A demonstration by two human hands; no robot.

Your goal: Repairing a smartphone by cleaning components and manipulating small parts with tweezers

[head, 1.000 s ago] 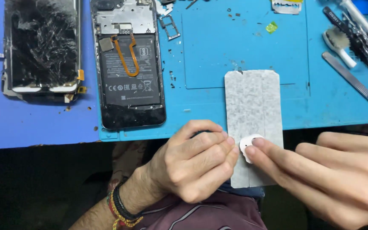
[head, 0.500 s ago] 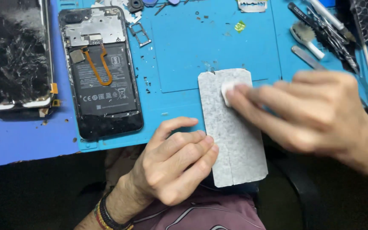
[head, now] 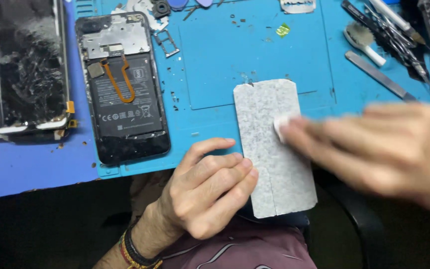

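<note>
The fingers (head: 299,130) of the right hand (head: 374,144), blurred, pinch together on a small white pad (head: 280,125) pressed onto a grey speckled panel (head: 273,149). The left hand (head: 207,192) has its fingers together and curled against the panel's left edge, steadying it. The panel lies half on the blue mat (head: 235,55) at the counter's near edge and half overhanging the lap. To the left lie an opened phone (head: 125,94) and a cracked screen (head: 23,74); tools (head: 389,35) lie upper right.
</note>
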